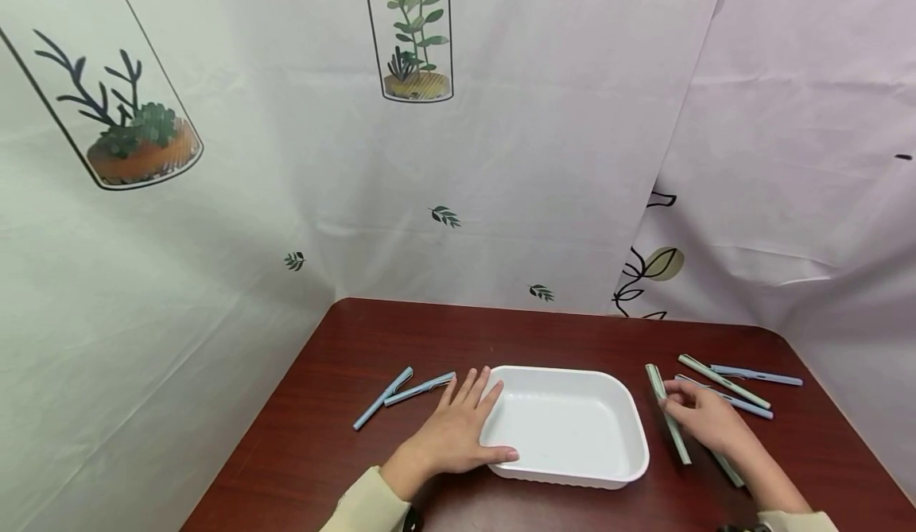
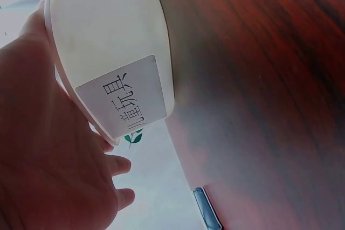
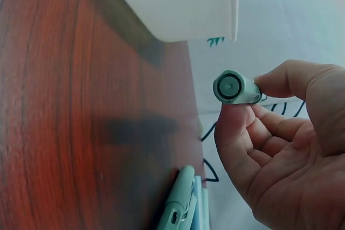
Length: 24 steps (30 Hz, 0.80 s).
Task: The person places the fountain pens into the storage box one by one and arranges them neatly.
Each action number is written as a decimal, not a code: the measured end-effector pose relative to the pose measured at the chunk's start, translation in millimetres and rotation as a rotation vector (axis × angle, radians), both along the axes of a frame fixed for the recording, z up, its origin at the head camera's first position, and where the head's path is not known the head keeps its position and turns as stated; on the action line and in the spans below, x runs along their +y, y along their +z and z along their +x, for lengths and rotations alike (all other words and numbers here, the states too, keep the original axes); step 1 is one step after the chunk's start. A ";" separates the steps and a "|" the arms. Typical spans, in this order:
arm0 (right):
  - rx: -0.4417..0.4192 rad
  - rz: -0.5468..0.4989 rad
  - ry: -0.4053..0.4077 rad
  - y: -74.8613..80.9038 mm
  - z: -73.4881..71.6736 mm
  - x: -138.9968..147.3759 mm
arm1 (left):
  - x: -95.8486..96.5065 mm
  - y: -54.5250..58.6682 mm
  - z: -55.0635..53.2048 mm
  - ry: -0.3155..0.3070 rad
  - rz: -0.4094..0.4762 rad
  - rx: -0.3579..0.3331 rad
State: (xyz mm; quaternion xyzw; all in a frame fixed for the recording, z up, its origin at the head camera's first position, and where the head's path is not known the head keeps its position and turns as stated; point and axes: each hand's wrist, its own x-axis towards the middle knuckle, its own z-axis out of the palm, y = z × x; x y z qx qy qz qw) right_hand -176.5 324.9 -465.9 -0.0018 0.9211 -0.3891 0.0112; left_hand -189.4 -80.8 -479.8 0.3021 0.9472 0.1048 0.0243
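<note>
A white rectangular tray (image 1: 565,425) sits near the middle of the table, its inside bare. My left hand (image 1: 458,429) rests with spread fingers over its left rim. In the left wrist view the tray's side (image 2: 108,20) bears a label with printed characters. With thumb and fingertips, my right hand (image 1: 704,417) pinches a pale green pen (image 1: 674,429) just right of the tray. The right wrist view shows this pen's end (image 3: 230,86) held above the tabletop. Under the right forearm lies another green pen (image 1: 728,468), partly hidden.
Two blue pens, one slanted (image 1: 379,401) and one flatter (image 1: 422,389), lie left of the tray. Beyond my right hand are a green pen (image 1: 724,381) and two blue pens, a farther one (image 1: 766,375) and a nearer one (image 1: 744,406). A patterned white curtain (image 1: 501,198) hangs behind the table.
</note>
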 end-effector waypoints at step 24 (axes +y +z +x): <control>-0.077 -0.314 0.036 20.6 12.3 -33.5 | -0.5 -4.0 -1.4 -0.010 0.002 0.013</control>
